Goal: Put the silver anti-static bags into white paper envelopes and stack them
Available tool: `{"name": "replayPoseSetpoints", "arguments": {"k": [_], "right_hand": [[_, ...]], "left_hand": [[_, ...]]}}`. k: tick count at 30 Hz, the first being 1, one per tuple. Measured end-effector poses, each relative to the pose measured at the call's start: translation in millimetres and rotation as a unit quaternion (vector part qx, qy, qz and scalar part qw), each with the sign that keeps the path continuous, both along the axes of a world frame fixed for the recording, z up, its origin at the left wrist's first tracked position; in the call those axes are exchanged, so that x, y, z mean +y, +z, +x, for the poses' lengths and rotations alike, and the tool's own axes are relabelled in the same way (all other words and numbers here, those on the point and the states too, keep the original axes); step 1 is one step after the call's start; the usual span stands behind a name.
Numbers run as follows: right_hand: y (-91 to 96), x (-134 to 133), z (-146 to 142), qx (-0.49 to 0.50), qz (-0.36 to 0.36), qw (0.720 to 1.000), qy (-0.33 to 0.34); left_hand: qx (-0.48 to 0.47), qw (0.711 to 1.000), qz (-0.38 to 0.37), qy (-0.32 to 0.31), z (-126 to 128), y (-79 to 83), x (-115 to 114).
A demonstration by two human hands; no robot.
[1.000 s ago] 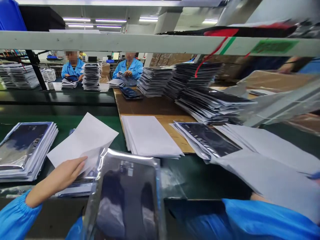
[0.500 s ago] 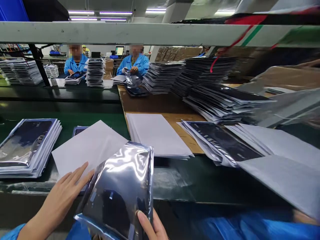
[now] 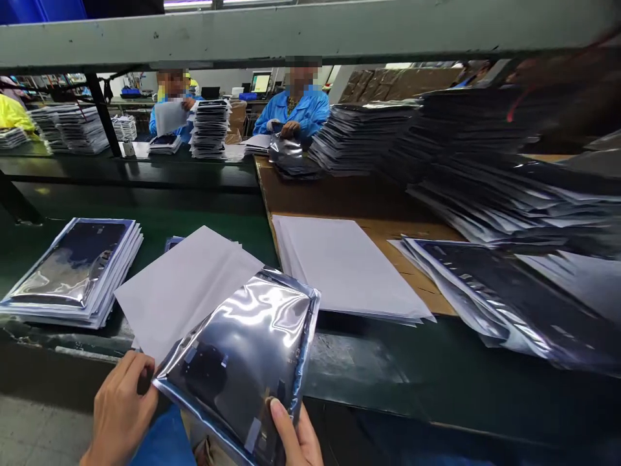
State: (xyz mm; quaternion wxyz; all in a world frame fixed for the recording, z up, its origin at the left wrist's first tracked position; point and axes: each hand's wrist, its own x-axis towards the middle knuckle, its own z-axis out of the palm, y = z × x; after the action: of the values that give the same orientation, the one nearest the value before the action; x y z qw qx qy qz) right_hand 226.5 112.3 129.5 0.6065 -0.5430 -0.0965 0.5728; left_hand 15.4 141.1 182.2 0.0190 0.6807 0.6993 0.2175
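A shiny dark panel in a clear plastic sleeve (image 3: 237, 362) is tilted in front of me. My right hand (image 3: 295, 433) grips its lower right edge, thumb on top and fingers underneath. At its left corner my left hand (image 3: 123, 401) is closed, fingertips pinched together beside the corner; whether they hold the sleeve's edge or the paper's edge I cannot make out. A white paper sheet (image 3: 179, 291) lies behind the panel, partly covered by it. Under that sheet shows the rim of another sleeved panel (image 3: 173, 243).
A stack of sleeved panels with paper (image 3: 72, 265) stands at left. White sheets (image 3: 339, 265) lie on brown cardboard (image 3: 330, 200); another sleeved panel (image 3: 509, 291) is at right, tall stacks (image 3: 485, 142) behind. Across the bench a person in blue (image 3: 301, 107) handles sleeves. A grey beam (image 3: 242, 32) crosses above.
My left hand has drawn back from lying flat on the white sheet and closed at the panel's corner. The view has turned left. A blurred blue sleeve at lower right is gone from view.
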Motion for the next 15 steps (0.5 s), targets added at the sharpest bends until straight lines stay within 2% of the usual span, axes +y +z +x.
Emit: {"name": "replayPoseSetpoints", "arguments": {"k": [5, 8, 12, 15], "right_hand": [[1.6, 2, -2, -0.009, 0.001, 1.0, 0.013], [1.6, 3, -2, -0.006, -0.001, 1.0, 0.018], [2.9, 4, 1, -0.011, 0.006, 0.999, 0.034], [5.1, 5, 1, 0.003, 0.025, 0.999, 0.043]], "left_hand": [[-0.145, 0.99, 0.001, 0.002, 4, 0.6, -2], [-0.208, 0.978, -0.001, 0.025, 7, 2.4, -3], [-0.264, 0.962, -0.01, 0.064, 15, 0.4, -9], [-0.257, 0.964, 0.034, 0.062, 19, -4.5, -16]]}}
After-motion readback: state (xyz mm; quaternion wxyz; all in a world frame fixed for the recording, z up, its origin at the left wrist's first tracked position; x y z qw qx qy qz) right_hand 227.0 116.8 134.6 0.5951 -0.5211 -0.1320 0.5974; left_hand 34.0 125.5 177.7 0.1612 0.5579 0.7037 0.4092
